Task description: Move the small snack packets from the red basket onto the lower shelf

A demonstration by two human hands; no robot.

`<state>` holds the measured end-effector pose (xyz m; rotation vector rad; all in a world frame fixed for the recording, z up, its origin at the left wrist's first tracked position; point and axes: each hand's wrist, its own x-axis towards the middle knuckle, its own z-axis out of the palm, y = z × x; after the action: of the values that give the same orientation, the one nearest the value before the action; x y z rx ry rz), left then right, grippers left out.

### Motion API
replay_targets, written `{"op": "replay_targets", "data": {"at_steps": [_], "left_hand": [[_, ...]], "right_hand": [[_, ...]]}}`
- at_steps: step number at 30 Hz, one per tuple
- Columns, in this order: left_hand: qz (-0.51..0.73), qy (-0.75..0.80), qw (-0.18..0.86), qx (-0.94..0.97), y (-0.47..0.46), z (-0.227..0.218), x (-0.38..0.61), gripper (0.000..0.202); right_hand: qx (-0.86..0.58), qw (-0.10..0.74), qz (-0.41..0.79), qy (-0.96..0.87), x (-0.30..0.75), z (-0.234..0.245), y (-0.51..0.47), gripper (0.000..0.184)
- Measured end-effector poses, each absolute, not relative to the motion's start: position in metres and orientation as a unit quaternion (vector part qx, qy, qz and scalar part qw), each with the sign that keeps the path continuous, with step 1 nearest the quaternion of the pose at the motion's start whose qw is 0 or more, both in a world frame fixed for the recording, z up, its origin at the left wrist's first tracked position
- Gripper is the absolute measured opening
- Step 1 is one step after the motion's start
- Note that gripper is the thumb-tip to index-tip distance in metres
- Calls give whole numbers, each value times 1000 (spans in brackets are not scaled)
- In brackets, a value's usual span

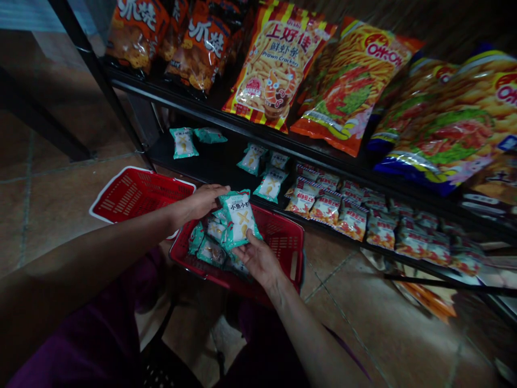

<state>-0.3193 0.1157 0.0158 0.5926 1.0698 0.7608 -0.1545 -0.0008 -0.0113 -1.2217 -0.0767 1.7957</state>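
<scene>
My right hand [258,260] grips a stack of small teal snack packets [240,218] from below, thumb on the front packet. My left hand [202,202] reaches across and pinches the top edge of the same stack. Both hands hover over a red plastic basket [283,237] that holds several more teal packets [210,242]. On the bottom black shelf [226,161] lie a few loose teal packets [183,141], some near the back left and some in the middle [270,183].
A second red basket [133,194] stands on the tiled floor to the left. Rows of red-and-white small packets [355,218] fill the bottom shelf to the right. Large prawn cracker bags [278,59] and orange snack bags [351,81] sit on the shelf above.
</scene>
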Motion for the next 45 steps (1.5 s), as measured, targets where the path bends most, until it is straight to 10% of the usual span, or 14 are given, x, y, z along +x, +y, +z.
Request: {"op": "replay_targets", "data": {"at_steps": [45], "left_hand": [[330, 430, 817, 197, 89, 0, -302, 31]], "right_hand": [[-557, 447, 676, -182, -170, -7, 0, 42]]}}
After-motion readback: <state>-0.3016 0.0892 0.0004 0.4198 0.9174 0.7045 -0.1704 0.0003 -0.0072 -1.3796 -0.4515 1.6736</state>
